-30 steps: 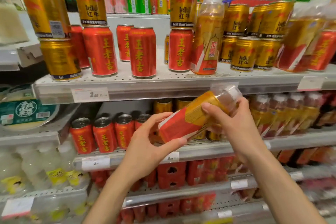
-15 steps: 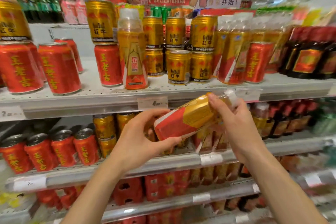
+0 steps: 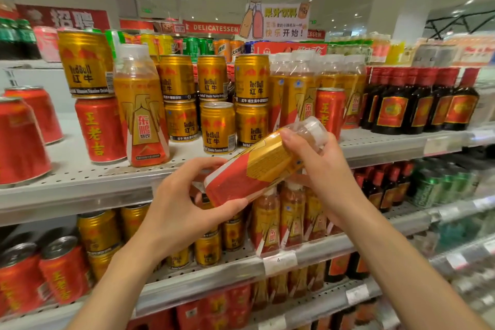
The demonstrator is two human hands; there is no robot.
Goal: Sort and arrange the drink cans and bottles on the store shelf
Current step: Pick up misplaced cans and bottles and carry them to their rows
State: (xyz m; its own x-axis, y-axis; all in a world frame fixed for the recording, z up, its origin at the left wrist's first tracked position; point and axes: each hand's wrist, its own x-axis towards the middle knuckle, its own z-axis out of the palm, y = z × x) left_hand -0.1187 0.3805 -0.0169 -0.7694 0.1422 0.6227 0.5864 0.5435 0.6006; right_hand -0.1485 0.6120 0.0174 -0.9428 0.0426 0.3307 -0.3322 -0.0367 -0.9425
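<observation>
I hold a gold-and-red drink bottle point(image 3: 257, 166) tilted, its cap up to the right, in front of the top shelf point(image 3: 107, 182). My left hand point(image 3: 184, 211) grips its red base and my right hand point(image 3: 318, 169) grips its neck by the clear cap. On the top shelf a matching bottle point(image 3: 142, 118) stands alone between red cans point(image 3: 99, 128) and stacked gold cans point(image 3: 217, 126). More matching bottles point(image 3: 297, 88) stand in a row right of the gold cans, with one red can point(image 3: 329, 112) in front of them.
Dark bottles with red labels point(image 3: 417, 102) fill the top shelf's right end. The shelf below point(image 3: 219, 273) holds red cans, gold cans, matching bottles and green cans point(image 3: 442, 185). Price tags line the shelf edges. A juice sign point(image 3: 276, 21) hangs behind.
My view has swung right and slightly up along the shelf, bringing the dark bottles into sight. The bottle stays tilted in both hands, now raised to the top shelf's edge.
</observation>
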